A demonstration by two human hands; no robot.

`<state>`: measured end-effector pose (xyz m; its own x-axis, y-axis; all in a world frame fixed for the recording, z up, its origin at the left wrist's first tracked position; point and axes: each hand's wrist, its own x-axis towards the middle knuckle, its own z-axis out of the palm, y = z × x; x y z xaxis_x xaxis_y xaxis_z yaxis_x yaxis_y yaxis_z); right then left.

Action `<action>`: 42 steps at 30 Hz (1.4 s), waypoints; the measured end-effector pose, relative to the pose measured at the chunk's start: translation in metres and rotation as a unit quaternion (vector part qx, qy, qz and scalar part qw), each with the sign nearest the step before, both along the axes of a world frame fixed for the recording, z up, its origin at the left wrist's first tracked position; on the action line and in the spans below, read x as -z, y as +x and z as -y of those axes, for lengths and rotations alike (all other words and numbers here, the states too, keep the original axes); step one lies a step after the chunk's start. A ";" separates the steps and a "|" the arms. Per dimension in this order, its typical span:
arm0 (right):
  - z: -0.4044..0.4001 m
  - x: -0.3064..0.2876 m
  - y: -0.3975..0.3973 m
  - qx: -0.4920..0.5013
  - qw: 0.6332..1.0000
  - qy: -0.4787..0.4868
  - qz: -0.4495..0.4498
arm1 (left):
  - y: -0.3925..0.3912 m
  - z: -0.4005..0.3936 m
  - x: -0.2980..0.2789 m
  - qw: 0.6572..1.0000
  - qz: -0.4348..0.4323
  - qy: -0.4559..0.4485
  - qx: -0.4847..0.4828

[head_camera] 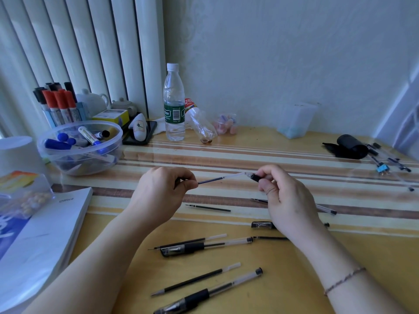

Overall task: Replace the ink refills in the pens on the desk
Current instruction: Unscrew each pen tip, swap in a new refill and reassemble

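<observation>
My left hand (pixel 162 189) pinches one end of a thin ink refill (pixel 217 179), dark along most of its length and clear near its right end. My right hand (pixel 283 196) grips a pen barrel (pixel 255 177) with a black grip, and the refill's clear end sits in its mouth. Both are held above the desk. On the desk below lie several pens and refills: a loose refill (pixel 207 208), a capped pen (pixel 205 245), another refill (pixel 195 279) and a black-grip pen (pixel 210 291).
A clear bowl of markers (pixel 79 147) stands at the left, with a marker holder (pixel 56 103) behind it. A water bottle (pixel 174 103) and a tipped bottle (pixel 200 124) stand at the back. A book (pixel 40 241) lies front left; more pens (pixel 390 162) and a black pouch (pixel 349 146) lie at the right.
</observation>
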<state>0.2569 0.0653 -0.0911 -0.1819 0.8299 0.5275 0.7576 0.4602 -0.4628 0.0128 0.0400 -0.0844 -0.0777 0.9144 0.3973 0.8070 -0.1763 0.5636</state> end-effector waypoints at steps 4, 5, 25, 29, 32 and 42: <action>0.000 -0.001 0.000 -0.007 1.000 0.003 0.003 | 0.000 0.001 0.001 1.000 -0.007 -0.001 0.002; 0.001 -0.001 -0.001 -0.011 1.000 0.006 0.004 | 0.001 0.001 0.001 1.000 -0.011 0.001 0.006; 0.002 -0.005 0.000 -0.019 0.997 0.054 0.042 | 0.001 0.001 0.002 0.997 -0.072 0.028 0.019; 0.007 -0.012 0.002 -0.024 0.987 0.096 0.127 | -0.004 0.001 0.005 0.983 -0.159 0.084 0.025; 0.013 -0.011 -0.004 -0.037 0.980 0.095 0.171 | -0.001 0.000 0.008 0.970 -0.200 0.132 0.041; 0.019 0.002 -0.030 -0.110 0.970 0.001 -0.217 | 0.019 0.015 -0.006 0.937 0.081 0.323 0.104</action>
<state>0.2270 0.0461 -0.0932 -0.1148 0.7947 0.5960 0.3756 0.5901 -0.7146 0.0318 0.0245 -0.0779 -0.0312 0.4885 0.8720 0.6308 -0.6671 0.3963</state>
